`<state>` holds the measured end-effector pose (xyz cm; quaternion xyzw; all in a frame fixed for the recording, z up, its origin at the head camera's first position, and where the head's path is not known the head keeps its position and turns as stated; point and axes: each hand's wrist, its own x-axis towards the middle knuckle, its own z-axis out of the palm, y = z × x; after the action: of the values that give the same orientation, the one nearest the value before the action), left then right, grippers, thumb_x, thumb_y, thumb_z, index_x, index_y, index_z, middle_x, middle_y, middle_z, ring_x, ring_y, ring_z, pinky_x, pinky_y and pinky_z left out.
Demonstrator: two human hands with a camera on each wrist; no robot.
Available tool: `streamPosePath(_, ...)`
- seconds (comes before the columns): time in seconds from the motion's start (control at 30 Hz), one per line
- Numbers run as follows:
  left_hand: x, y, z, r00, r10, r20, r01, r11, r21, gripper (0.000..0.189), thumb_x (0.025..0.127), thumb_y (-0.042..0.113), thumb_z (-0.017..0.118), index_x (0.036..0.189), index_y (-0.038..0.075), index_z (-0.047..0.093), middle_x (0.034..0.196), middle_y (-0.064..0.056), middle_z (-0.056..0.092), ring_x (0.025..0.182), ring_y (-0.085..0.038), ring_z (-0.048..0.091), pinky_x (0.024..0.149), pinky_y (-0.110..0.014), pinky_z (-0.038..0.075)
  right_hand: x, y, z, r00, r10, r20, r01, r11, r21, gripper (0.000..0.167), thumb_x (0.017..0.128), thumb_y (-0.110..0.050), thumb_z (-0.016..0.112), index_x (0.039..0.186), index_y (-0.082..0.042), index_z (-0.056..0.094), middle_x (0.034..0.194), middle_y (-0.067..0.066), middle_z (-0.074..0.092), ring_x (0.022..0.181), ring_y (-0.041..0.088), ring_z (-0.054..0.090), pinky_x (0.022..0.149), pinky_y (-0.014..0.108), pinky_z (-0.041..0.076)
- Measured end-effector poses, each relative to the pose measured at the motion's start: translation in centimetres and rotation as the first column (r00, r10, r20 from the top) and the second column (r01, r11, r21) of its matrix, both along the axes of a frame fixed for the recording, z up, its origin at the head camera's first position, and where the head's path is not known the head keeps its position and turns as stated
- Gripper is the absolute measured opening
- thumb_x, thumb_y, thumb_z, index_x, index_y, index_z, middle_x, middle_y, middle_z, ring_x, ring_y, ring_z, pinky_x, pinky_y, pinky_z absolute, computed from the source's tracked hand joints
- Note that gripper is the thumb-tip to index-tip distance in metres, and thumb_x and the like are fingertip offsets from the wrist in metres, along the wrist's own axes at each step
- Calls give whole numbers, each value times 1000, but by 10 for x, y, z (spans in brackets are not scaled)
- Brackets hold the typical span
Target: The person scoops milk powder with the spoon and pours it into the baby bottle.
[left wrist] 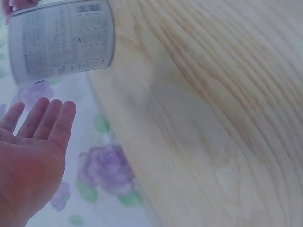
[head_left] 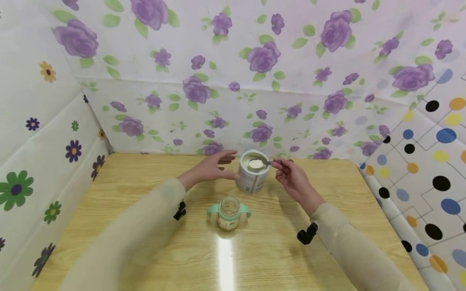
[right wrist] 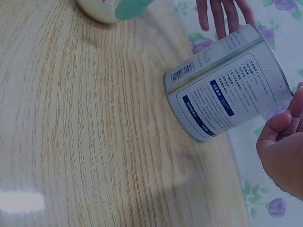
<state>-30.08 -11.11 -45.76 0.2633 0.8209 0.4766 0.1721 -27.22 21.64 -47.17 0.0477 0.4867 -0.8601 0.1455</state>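
An open milk powder can (head_left: 252, 181) stands near the back edge of the table. Over its mouth is a spoon (head_left: 268, 163) heaped with white powder (head_left: 256, 163). My right hand (head_left: 294, 178) pinches the spoon's handle from the right of the can; the handle is mostly hidden in the right wrist view. On the can's left, my left hand (head_left: 212, 166) spreads its fingers beside the wall, holding nothing; the left wrist view shows these fingers (left wrist: 56, 118) fairly straight. In front of the can stands a lidless baby bottle (head_left: 228, 220) with mint-green handles.
The wooden table (head_left: 276, 258) runs up to a flower-patterned cloth (head_left: 233, 105) behind the can. Patterned sheets rise on the left and right sides. Black wrist cameras sit under both sleeves. Light glares off the table in front of the bottle.
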Motion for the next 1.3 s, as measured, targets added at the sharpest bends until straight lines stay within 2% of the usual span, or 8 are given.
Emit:
streamPosePath(0.17, 22, -15, 16, 999, -40, 18, 40, 999, -2, 88, 95, 34, 85, 168, 20, 36, 166, -11, 46, 151, -29, 46, 122, -50, 43, 1, -2, 0, 1000, 6, -13, -6, 1000, -1, 40, 119, -23, 39, 112, -9, 76, 92, -2, 80, 73, 10, 63, 72, 23, 52)
streamPosePath(0.27, 38, -21, 21, 997, -81, 21, 80, 997, 7, 89, 94, 35, 85, 168, 19, 37, 166, -9, 46, 151, -28, 46, 123, -50, 42, 1, -3, 0, 1000, 11, -21, -11, 1000, 2, 40, 119, -23, 39, 113, -9, 75, 92, -2, 80, 73, 10, 63, 72, 23, 51)
streamPosePath(0.47, 69, -26, 20, 992, -122, 15, 122, 992, 27, 91, 92, 35, 87, 168, 21, 37, 167, -6, 45, 152, -28, 45, 124, -49, 40, 2, -2, 0, 999, 23, -33, -24, 1000, -5, 37, 119, -24, 41, 116, -7, 74, 94, -1, 80, 74, 10, 64, 72, 23, 52)
streamPosePath(0.67, 89, -26, 10, 996, -86, 11, 86, 996, 33, 91, 89, 28, 90, 166, 21, 41, 166, 1, 46, 152, -24, 44, 125, -45, 40, 2, -3, 0, 999, 24, -41, -24, 1000, 12, 40, 119, -24, 39, 114, -9, 75, 93, -2, 79, 74, 10, 64, 72, 23, 53)
streamPosePath(0.8, 98, -26, 0, 998, -69, -7, 70, 997, 41, 93, 87, 26, 92, 165, 15, 42, 166, -1, 47, 151, -25, 46, 124, -44, 40, 2, -6, -1, 999, 21, -34, -20, 1000, 23, 39, 119, -25, 40, 114, -9, 76, 93, -2, 79, 74, 10, 64, 73, 24, 53)
streamPosePath(1.03, 105, -20, -20, 999, -43, -14, 44, 996, 75, 95, 81, 32, 97, 162, 19, 48, 163, 3, 50, 149, -25, 48, 123, -48, 42, 1, -5, -3, 999, 16, -31, -15, 1000, 25, 40, 119, -24, 39, 113, -9, 76, 92, -2, 80, 73, 10, 64, 73, 25, 53)
streamPosePath(1.1, 107, -19, -25, 999, -37, -11, 38, 995, 93, 94, 81, 30, 97, 161, 17, 49, 162, 2, 51, 148, -26, 49, 123, -50, 42, 1, -6, -3, 999, 17, -28, -16, 1000, 22, 39, 119, -24, 40, 113, -9, 76, 92, -2, 80, 73, 10, 64, 74, 25, 53)
streamPosePath(1.3, 111, -16, -41, 1000, 1, -15, 1, 995, 97, 81, 82, 29, 96, 153, 17, 59, 148, -1, 65, 136, -23, 61, 118, -44, 48, 2, -8, -2, 1000, 14, -23, -14, 1000, 18, 38, 119, -25, 40, 114, -9, 75, 91, -2, 79, 74, 10, 64, 75, 26, 52)
